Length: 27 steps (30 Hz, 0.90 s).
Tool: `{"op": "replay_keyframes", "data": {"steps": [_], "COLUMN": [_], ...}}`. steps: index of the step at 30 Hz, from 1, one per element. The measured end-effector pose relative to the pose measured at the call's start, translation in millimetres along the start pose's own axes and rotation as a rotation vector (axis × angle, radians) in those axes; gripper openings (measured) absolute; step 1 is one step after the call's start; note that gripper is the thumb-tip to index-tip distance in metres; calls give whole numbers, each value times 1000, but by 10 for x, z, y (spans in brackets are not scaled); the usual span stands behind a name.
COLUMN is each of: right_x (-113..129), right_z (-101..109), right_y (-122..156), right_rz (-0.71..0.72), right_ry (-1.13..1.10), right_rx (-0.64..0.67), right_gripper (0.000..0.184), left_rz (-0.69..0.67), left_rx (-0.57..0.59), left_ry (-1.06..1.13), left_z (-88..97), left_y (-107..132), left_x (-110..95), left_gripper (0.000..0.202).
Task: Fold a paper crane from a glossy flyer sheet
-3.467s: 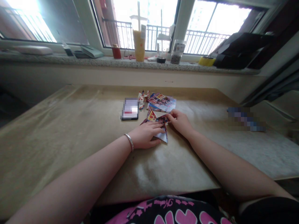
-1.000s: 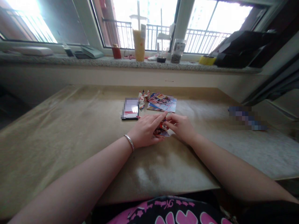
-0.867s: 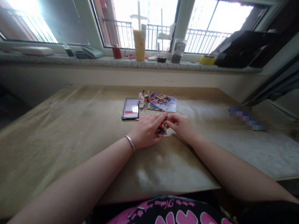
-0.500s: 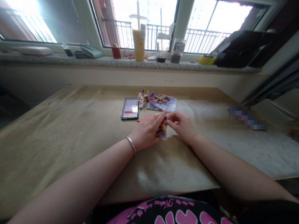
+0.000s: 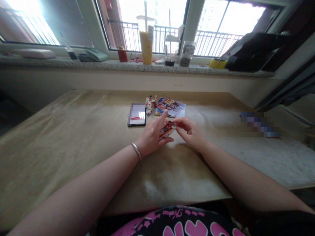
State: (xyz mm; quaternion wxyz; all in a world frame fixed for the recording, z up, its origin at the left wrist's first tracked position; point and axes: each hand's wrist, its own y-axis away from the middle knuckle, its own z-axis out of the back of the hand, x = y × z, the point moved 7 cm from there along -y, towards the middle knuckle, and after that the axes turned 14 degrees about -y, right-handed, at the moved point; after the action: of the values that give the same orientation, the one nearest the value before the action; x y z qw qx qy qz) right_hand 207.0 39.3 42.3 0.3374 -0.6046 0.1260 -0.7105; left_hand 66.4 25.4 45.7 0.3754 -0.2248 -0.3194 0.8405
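- Windows [image 5: 152, 11] throw daylight from behind a speckled stone sill [image 5: 105, 65]; on it stand a tall cup with a yellow drink [image 5: 147, 47], a red jar [image 5: 122, 54] and other containers.
- Below the sill, a broad tan-covered table [image 5: 61, 141] runs from side to side, with creases in its cover at the left.
- Near the middle of the table, directly between the two hands, is a small folded printed paper [image 5: 167, 129], red, white and dark; its lower left part is hidden.
- Its long axis slants from the left palm, at lower left, up to the right fingertips, at upper right.
- Over the left end of the paper lies the left hand [image 5: 151, 135], wearing a silver bangle [image 5: 136, 151] at the wrist; its forefinger points away from the body, and its thumb is spread well apart from it, below the paper.
- At the right end is the right hand [image 5: 191, 132], with thumb and forefinger drawn in and seemingly pinching the tip of the paper; both hands touch it, so neither is plainly nearer.
- Beyond the hands lie a stack of printed sheets [image 5: 176, 109], a folded red-and-white paper piece [image 5: 150, 104] and, left of these, a phone [image 5: 137, 114] with its display partly blurred.
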Motion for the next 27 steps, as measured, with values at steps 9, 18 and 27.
{"op": "replay_keyframes", "data": {"steps": [9,18,27], "right_x": [-105,59,259], "right_z": [-29,46,105], "right_y": [-25,-44,-52], "right_rz": [-75,32,207], "right_ry": [30,222,410], "right_rx": [12,-74,-143], "right_gripper": [22,12,7], "left_rz": [14,50,-4], "left_rx": [-44,-122,-138], "left_ry": [79,-66,-52], "left_z": [24,148,246], "left_y": [0,-47,-107], "left_x": [28,4,-102], "left_gripper": [83,57,19]}}
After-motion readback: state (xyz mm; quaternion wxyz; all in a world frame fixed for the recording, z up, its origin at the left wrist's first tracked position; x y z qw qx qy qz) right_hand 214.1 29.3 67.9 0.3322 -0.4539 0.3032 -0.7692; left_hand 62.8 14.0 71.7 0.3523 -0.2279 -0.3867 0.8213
